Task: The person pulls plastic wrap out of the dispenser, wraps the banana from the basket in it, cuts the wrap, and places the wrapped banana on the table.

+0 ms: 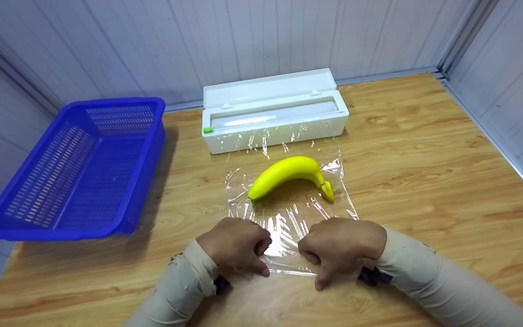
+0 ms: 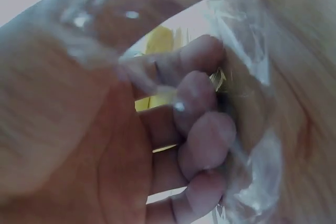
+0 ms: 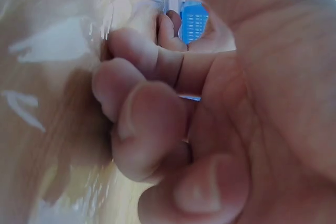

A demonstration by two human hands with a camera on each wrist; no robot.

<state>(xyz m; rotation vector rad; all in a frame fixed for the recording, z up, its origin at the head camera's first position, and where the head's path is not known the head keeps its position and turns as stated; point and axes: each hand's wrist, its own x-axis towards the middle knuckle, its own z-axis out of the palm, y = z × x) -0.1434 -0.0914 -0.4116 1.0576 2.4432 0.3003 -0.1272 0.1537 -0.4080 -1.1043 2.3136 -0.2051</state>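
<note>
A yellow banana, curved with its stem to the right, lies on a sheet of clear plastic wrap spread over the table. At the sheet's near left corner my left hand holds the wrap with curled fingers; in the left wrist view film drapes across the thumb and past the fingertips. My right hand is at the near right corner, fingers curled against the wrap, its thumb pointing toward me. The sheet runs back to a white wrap dispenser box with a raised lid and a roll inside.
A blue plastic basket with perforated sides stands at the left of the wooden table. A small green piece sits at the dispenser's left front end. Pale panel walls border the table at the back and right.
</note>
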